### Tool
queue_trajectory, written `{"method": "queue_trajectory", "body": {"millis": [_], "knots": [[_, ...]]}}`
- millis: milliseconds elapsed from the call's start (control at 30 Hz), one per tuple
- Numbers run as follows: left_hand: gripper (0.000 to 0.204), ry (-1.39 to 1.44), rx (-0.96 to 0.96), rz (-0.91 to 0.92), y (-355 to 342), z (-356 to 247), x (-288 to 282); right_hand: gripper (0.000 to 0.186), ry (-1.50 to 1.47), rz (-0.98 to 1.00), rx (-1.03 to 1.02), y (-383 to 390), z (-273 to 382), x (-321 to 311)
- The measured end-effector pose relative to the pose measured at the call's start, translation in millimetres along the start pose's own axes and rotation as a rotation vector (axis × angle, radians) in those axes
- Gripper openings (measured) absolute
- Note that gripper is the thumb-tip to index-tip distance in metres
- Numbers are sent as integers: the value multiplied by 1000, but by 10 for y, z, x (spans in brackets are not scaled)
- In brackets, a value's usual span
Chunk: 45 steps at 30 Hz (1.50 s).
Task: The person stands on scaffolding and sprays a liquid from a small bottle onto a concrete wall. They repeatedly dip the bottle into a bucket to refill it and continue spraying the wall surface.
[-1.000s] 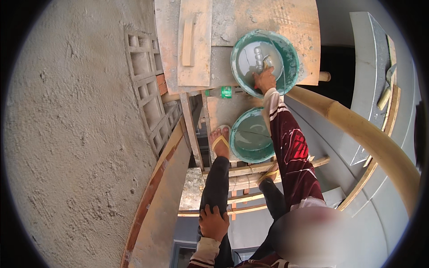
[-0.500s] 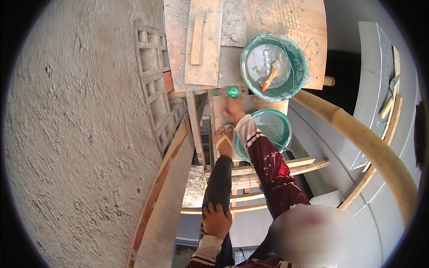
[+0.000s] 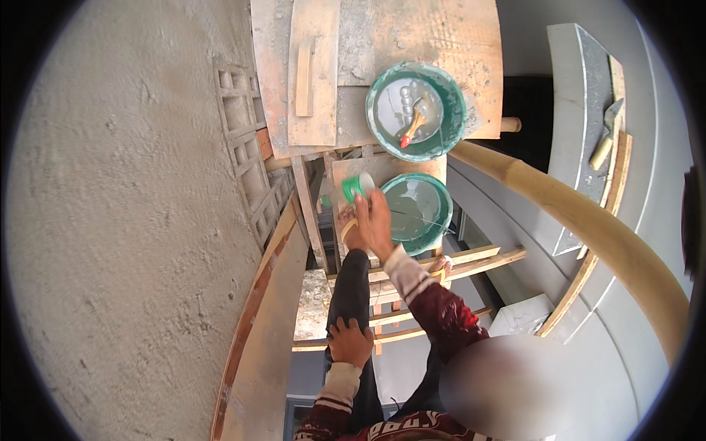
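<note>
My right hand [image 3: 376, 224] is closed around a clear plastic bottle with a green label [image 3: 354, 187], held tilted above the lower board. A pale round end of the bottle faces up to the right, and a green cap shows at the other end. Just right of the hand stands a green bucket [image 3: 446, 213] of greyish liquid. Higher up, another green bucket [image 3: 459, 110] holds cloudy liquid and a brush with a red-tipped wooden handle [image 3: 413, 128]. My left hand [image 3: 350, 344] rests on my left knee, fingers spread, holding nothing.
A wooden float [image 3: 303, 81] lies on the stained plank platform [image 3: 434, 37]. A thick bamboo pole [image 3: 559, 195] crosses at the right. Beyond it a trowel [image 3: 603, 147] lies on a ledge. The rough plastered wall [image 3: 132, 235] fills the left. Wooden slats [image 3: 463, 268] lie below the buckets.
My right hand has lifted the bottle from near the platform's edge and brought it back toward me, left of the lower bucket. My left hand stays on the knee. The view has shifted slightly.
</note>
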State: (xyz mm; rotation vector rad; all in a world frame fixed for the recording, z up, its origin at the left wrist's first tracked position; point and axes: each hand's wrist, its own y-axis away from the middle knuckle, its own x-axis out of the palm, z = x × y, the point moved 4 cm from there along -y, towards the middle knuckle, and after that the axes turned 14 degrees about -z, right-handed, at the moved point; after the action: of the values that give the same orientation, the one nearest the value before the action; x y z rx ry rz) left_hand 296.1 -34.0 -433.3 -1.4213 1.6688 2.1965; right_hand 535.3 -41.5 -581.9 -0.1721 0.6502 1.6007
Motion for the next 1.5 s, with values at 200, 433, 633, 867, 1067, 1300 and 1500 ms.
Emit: {"method": "queue_trajectory", "body": {"millis": [200,433,633,867,1067,1300,1500], "knots": [[46,64,13,38,-46,24,-95,34,122,-56,-106,729,32,-1190],[36,472,227,-257,-550,-195,-121,55,355,-28,39,600,-851,-1314],[52,492,671,-514,-1467,-1478,-527,67,346,-9,245,462,-1363,-1052],[35,-18,739,116,-1837,-2131,-22,80,351,-22,142,1063,-1209,-1828],[41,-141,862,265,-1386,-1874,176,81,517,-53,180,1842,-1490,-3200],[49,103,610,85,-1393,-1937,83,82,617,-127,369,2706,-1485,-4222],[51,385,439,2,-749,-1764,-327,81,453,-240,100,2517,-564,-4278]]}}
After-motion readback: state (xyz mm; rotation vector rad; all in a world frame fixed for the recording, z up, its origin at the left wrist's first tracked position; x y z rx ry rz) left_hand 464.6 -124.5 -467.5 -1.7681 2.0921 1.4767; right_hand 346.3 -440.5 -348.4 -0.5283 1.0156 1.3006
